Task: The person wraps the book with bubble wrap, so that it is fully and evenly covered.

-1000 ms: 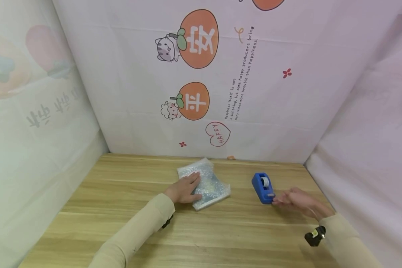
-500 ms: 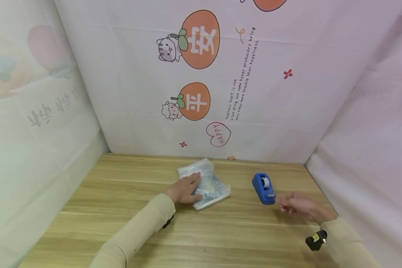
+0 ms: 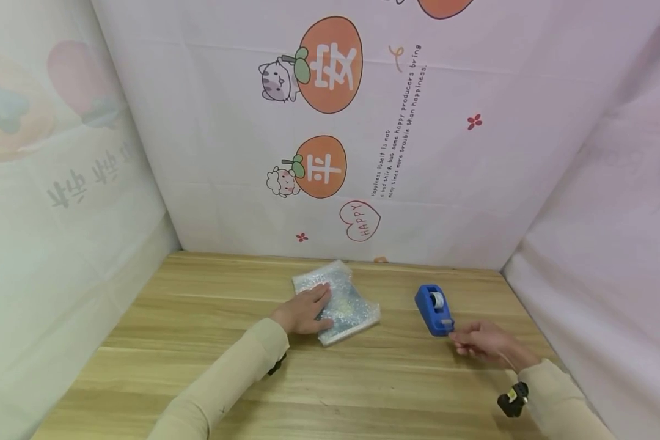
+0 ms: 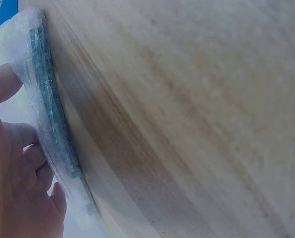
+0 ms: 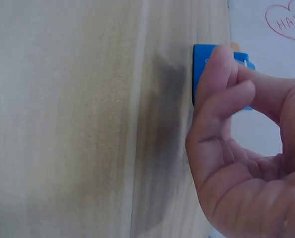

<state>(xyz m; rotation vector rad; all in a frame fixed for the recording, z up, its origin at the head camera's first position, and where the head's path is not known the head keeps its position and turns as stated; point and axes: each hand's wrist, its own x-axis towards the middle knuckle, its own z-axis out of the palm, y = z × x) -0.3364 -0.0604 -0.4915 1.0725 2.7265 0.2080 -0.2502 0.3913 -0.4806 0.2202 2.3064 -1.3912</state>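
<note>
My left hand (image 3: 305, 310) lies with fingers extended on a flat package wrapped in bubble wrap (image 3: 352, 308). In the left wrist view, that hand (image 4: 18, 163) rests along the bubble wrap (image 4: 50, 104), and a dark, flat edge shows through it. Farther right stands a blue tape dispenser (image 3: 433, 311) with a roll of clear tape (image 3: 437, 300) in it. Right at its cutting end, my right hand (image 3: 486, 342) pinches the tape's end between thumb and forefinger. The right wrist view shows these fingertips pressed together in front of the blue dispenser (image 5: 200, 74); the tape itself is barely visible.
Package and dispenser sit on a wooden table (image 3: 330, 385), near its back edge. A white printed cloth (image 3: 445, 214) hangs behind it, with pale cloth walls on both sides. A black wrist camera (image 3: 513, 400) is strapped below the right sleeve.
My right hand has moved slightly down and nearer the front of the table, its fingertips staying close to the dispenser's cutting end. The left hand and the package have stayed in place.
</note>
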